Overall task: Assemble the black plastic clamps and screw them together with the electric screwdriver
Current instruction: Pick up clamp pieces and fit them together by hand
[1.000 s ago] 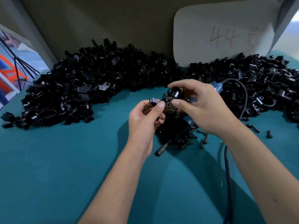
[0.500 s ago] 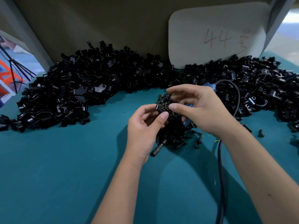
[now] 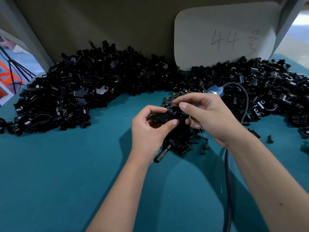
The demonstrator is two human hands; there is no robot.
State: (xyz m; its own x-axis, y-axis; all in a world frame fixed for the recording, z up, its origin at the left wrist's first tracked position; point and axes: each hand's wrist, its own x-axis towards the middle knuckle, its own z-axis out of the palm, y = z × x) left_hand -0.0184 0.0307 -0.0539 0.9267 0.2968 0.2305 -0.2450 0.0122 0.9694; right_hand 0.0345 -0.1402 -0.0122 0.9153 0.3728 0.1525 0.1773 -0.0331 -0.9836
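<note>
— What have your hands got?
— My left hand (image 3: 150, 129) pinches a flat black clamp piece (image 3: 161, 118) between thumb and forefinger. My right hand (image 3: 209, 118) pinches a small round clamp part (image 3: 172, 111) against it.
— And the electric screwdriver (image 3: 168, 147)?
— It lies on the teal surface (image 3: 66, 173) just under my hands, among loose screws (image 3: 197, 144). Heaps of clamp parts (image 3: 75, 91) sit at the far left and right, with a white card (image 3: 224, 36) beyond.

a teal-covered table (image 3: 50, 173) meets a drab olive back wall (image 3: 100, 22), where a white board (image 3: 200, 30) marked "44" leans.
</note>
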